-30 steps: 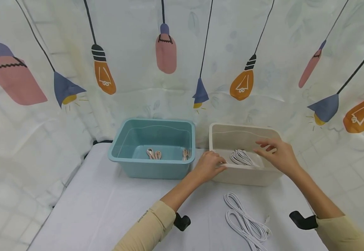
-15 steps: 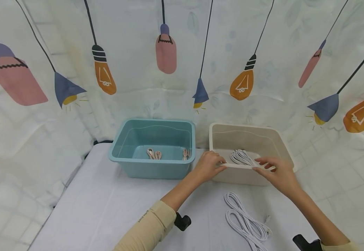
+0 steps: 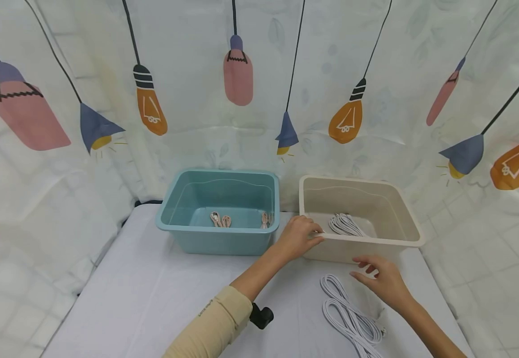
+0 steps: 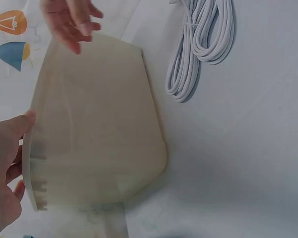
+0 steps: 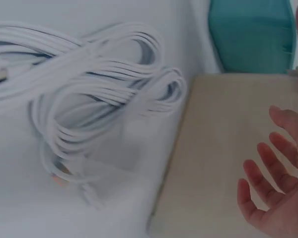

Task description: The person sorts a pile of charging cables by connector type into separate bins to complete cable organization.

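Observation:
My left hand (image 3: 298,237) pinches the front rim of the beige plastic bin (image 3: 353,251) near its left corner. In the left wrist view that left hand (image 4: 2,168) has its thumb and fingers on either side of the rim. A coiled white cable (image 3: 345,224) lies inside the bin. My right hand (image 3: 382,281) hovers in front of the bin with loosely curled fingers and holds nothing. Below and left of it, bundled white cables (image 3: 349,318) lie on the table. Up close, the right wrist view shows these coiled cables (image 5: 104,84) beside the right hand (image 5: 278,173).
A teal bin (image 3: 221,242) stands left of the beige one, with several small pinkish cable bundles (image 3: 220,220) on its floor. Both stand on a white-covered table (image 3: 152,298) against a lamp-patterned curtain (image 3: 197,114).
My right hand has moved from above the beige bin, over its front rim, down toward the cables on the table. The left hand has stayed on the rim.

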Available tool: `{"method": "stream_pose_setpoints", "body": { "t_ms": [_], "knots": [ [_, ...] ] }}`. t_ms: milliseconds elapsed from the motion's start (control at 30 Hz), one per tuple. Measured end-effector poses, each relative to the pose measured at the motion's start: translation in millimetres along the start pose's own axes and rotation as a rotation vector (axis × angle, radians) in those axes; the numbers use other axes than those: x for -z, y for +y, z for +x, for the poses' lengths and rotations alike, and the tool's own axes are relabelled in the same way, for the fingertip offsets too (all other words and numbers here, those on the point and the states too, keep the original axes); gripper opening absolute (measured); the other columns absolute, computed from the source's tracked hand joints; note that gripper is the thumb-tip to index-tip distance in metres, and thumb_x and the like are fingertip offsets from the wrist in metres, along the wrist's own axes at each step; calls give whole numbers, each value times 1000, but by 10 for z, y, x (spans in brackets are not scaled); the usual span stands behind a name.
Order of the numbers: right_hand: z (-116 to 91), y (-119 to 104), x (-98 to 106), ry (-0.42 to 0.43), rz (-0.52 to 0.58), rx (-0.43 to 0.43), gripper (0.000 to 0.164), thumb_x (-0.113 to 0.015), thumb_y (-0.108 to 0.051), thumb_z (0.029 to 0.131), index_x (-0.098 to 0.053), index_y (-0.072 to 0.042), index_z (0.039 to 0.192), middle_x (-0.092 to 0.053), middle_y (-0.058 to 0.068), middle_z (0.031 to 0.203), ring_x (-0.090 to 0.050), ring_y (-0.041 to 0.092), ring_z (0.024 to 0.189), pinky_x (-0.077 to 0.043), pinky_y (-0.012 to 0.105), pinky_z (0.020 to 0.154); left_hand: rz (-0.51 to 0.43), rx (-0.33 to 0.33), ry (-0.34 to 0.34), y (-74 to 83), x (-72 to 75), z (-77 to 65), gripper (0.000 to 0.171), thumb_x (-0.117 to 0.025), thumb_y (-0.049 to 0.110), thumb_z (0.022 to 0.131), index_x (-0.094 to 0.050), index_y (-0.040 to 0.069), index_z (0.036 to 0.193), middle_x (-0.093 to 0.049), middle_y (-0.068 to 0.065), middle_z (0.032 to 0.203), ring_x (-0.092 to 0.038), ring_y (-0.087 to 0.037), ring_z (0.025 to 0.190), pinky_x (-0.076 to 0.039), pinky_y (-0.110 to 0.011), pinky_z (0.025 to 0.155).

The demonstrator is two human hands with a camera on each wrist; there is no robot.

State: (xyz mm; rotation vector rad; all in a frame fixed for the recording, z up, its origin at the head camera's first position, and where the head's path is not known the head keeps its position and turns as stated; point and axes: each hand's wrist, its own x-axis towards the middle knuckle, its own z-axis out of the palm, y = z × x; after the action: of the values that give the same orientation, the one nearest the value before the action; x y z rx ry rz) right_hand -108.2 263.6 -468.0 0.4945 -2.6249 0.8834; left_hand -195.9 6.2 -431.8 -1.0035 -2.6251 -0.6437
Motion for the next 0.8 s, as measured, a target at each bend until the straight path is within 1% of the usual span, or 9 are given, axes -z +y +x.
{"method": "stream_pose_setpoints", "body": {
  "t_ms": [67, 100, 200, 300, 533, 667, 800],
  "knots": [
    [-63, 25, -77, -15, 6, -18, 33, -92, -4, 76, -79, -5, 106, -75, 1, 91, -66, 11, 75, -59, 32, 63, 0, 3, -3, 6, 6, -1, 18, -79, 28, 97, -84, 13, 105, -78, 1, 92, -69, -17, 91, -53, -36, 98],
    [-94, 33, -110, -32, 16, -37, 32, -91, -4, 77, -79, -4, 107, -75, 2, 91, -67, 14, 75, -59, 32, 64, 0, 5, -4, 7, 6, -2, 18, -79, 29, 97, -84, 13, 105, -78, 1, 92, -69, -17, 91, -53, -36, 98],
    [-184, 44, -196, -93, 50, -117, 32, -90, -6, 79, -78, -2, 109, -76, 6, 94, -69, 23, 77, -59, 33, 67, -3, 14, -14, 11, 7, -3, 19, -78, 30, 98, -84, 14, 106, -78, 1, 93, -69, -17, 92, -53, -37, 99],
    [-267, 66, -271, -155, 81, -195, 34, -90, -8, 81, -76, -1, 112, -75, 10, 97, -69, 26, 79, -58, 32, 69, 2, 17, -19, 14, 5, 2, 19, -78, 31, 98, -84, 14, 106, -78, 1, 94, -69, -17, 92, -53, -37, 99],
    [-421, 188, -422, -241, 140, -345, 41, -90, -10, 81, -75, -1, 117, -74, 6, 99, -68, 18, 83, -56, 26, 71, 25, 13, -16, 25, 9, 4, 19, -78, 31, 98, -84, 15, 106, -79, 3, 95, -70, -16, 92, -53, -35, 98],
    [-523, 255, -495, -290, 175, -394, 44, -90, -9, 81, -72, 1, 120, -72, 4, 99, -66, 13, 83, -57, 25, 73, 31, 11, -15, 26, 9, 6, 19, -78, 31, 98, -84, 15, 106, -79, 4, 95, -70, -15, 92, -53, -33, 96],
    [-586, 302, -570, -313, 188, -427, 46, -90, -9, 81, -71, 2, 122, -71, 2, 96, -63, 7, 79, -55, 24, 72, 16, 13, -17, 31, 21, 0, 20, -78, 30, 98, -84, 13, 107, -79, 2, 95, -70, -17, 93, -54, -35, 97]
  ]
}}
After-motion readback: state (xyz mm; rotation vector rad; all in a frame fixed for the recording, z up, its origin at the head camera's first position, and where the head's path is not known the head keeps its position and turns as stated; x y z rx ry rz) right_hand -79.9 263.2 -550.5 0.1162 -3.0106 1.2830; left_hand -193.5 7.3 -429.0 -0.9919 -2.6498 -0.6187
